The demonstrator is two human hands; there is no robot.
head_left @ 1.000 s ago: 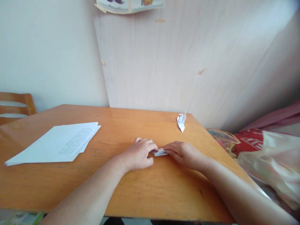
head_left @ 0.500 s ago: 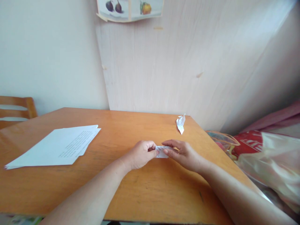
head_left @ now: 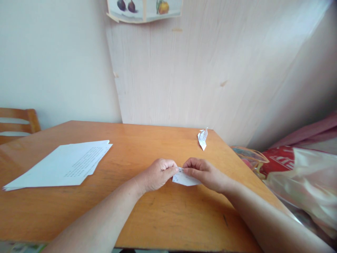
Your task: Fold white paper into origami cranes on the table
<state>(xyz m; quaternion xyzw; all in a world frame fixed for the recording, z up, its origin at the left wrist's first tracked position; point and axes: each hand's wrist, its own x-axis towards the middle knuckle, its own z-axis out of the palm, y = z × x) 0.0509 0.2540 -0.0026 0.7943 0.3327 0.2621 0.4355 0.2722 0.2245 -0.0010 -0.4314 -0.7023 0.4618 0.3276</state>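
Observation:
A small folded piece of white printed paper [head_left: 185, 180] is held between my two hands, above the wooden table [head_left: 163, 214]. My left hand [head_left: 161, 174] pinches its upper left corner between thumb and fingers. On the other side my right hand [head_left: 206, 174] grips its upper edge, thumb in front and fingers curled behind. Dark print marks show near the left edge and top of the paper. Part of its right side is hidden by the right hand. Farther back lies a folded paper figure [head_left: 202, 139], with pointed ends, near the table's far right corner.
A stack of printed white sheets [head_left: 58, 165] lies on the left of the table. Plastic bags [head_left: 308, 179], one red and white, crowd the table's right edge. Behind are a wall and a wooden chair [head_left: 21, 119] at far left.
The folded paper has turned and tipped down, so a larger, slanted face of it now shows below my fingers. Both hands stay at nearly the same place, the right fingers more curled.

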